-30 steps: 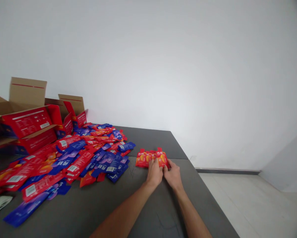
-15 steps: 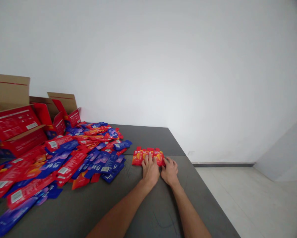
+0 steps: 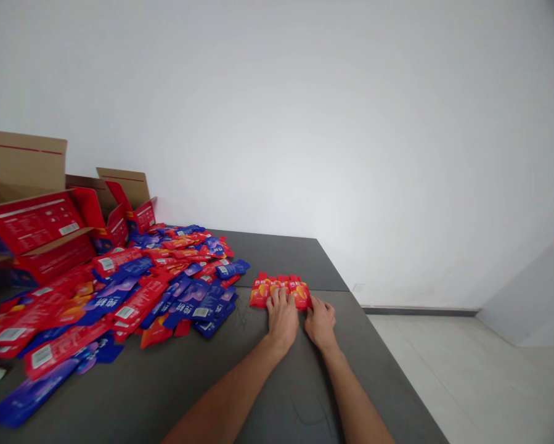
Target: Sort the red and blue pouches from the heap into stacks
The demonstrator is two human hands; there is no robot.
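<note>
Several red sachets (image 3: pixel 260 291) with orange fruit prints lie side by side in a short row on the dark table. My left hand (image 3: pixel 283 320) rests over the middle of the row, fingers stretched forward and lying on the sachets; it hides their lower parts. Close by, my right hand (image 3: pixel 321 323) lies on the table with its fingers bent loosely at the lower right corner of the rightmost red sachet (image 3: pixel 299 292). Its fingertips touch or nearly touch that edge, and nothing is seen gripped in it.
A loose heap of red and blue sachets (image 3: pixel 184 302) spreads over the left of the dark table (image 3: pixel 277 401). Open red cardboard boxes (image 3: pixel 36 222) stand behind it at the far left. A white wall rises behind the table, and pale floor (image 3: pixel 424 357) lies beyond its right edge.
The view has swung slightly left, so the heap and boxes appear farther right. Both hands stay at the sachet row with hardly any change in pose.
</note>
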